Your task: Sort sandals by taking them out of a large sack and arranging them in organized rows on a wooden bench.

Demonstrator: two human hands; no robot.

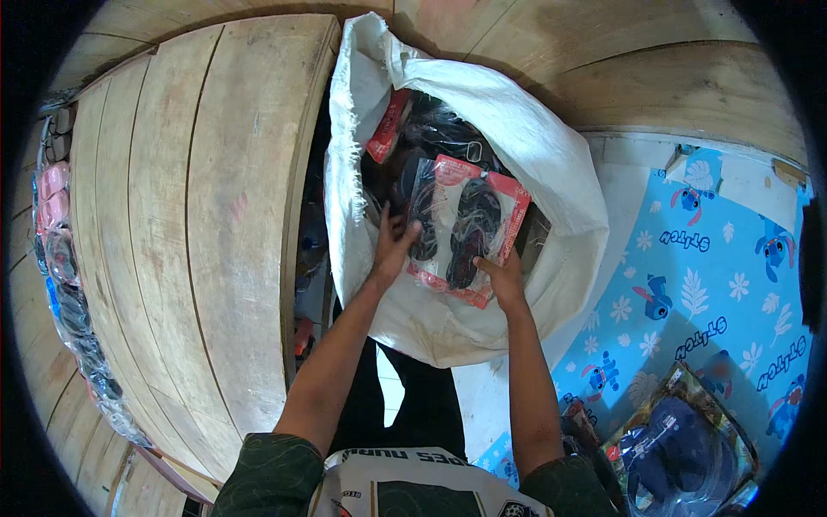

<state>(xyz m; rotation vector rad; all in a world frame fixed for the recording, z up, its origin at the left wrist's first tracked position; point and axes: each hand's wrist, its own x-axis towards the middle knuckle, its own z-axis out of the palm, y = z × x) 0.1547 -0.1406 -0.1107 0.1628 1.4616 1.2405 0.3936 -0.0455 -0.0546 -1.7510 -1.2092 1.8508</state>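
Observation:
A large white woven sack (562, 194) stands before me with its mouth rolled back. At its opening lies a clear-wrapped pair of dark sandals (475, 226) on a red and white card. My right hand (504, 281) grips the lower right edge of this pack, thumb on top and fingers hidden beneath. Along the pack's left edge is my left hand (393, 249), fingers spread, its thumb against the wrapping. Deeper in the sack are more plastic-wrapped dark items (446, 129) and a red packet (389, 126).
A wooden plank surface (245, 194) rises on the left, with wrapped footwear (61, 252) along its far edge. Plank boards (646, 77) run behind the sack. To the right is a blue cartoon-print sheet (698, 284); a boxed dark blue item in clear plastic (685, 446) sits at lower right.

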